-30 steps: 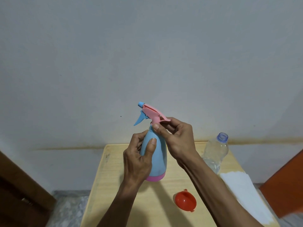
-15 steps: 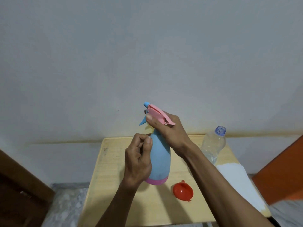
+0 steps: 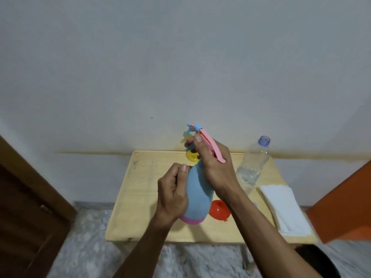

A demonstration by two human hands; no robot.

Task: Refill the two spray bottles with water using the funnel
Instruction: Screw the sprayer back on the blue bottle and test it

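A blue spray bottle (image 3: 197, 194) with a pink base stands tilted above the small wooden table (image 3: 140, 197). My left hand (image 3: 172, 194) wraps its body from the left. My right hand (image 3: 214, 167) grips its neck and pink trigger head (image 3: 210, 145). Behind it, part of a second spray bottle (image 3: 191, 156), yellow, shows at the table's back edge. The red funnel (image 3: 219, 212) lies on the table just right of the blue bottle. A clear, uncapped water bottle (image 3: 254, 167), partly filled, stands at the back right.
A folded white cloth (image 3: 285, 209) lies along the table's right side. A brown door (image 3: 26, 207) is at the left and an orange surface (image 3: 345, 205) at the right. A white wall is behind, with marbled floor below.
The view has tilted down, so the table and floor show more. My right hand has closed further around the trigger head. The yellow bottle behind has come into sight.
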